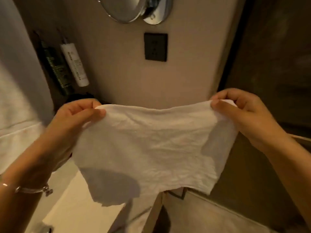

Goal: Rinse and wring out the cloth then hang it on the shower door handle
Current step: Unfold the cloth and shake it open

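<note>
Head view looks down on two bare hands holding a white cloth (148, 148) spread out between them. On one side the left hand (75, 118) pinches the cloth's upper corner between thumb and curled fingers, and on the other the right hand (244, 113) pinches the opposite upper corner the same way. The hands are well apart, so the top edge runs between them with a slight sag in the middle. From there the cloth hangs down flat and wrinkled, its lower edge loose in the air and touching nothing that can be seen. A bracelet (33, 190) circles the left wrist.

Behind the cloth stands a beige wall (193, 64) with a dark outlet plate (155, 47) set in it. Above that plate, at the top of the frame, hangs a round mirror (124, 7) on a shiny mount. Left of the outlet, a white tube (74, 64) and a dark green bottle (55, 68) hang side by side. A pale countertop (80, 207) shows below the left arm. Dark glass (272, 64) fills the right side, blurred.
</note>
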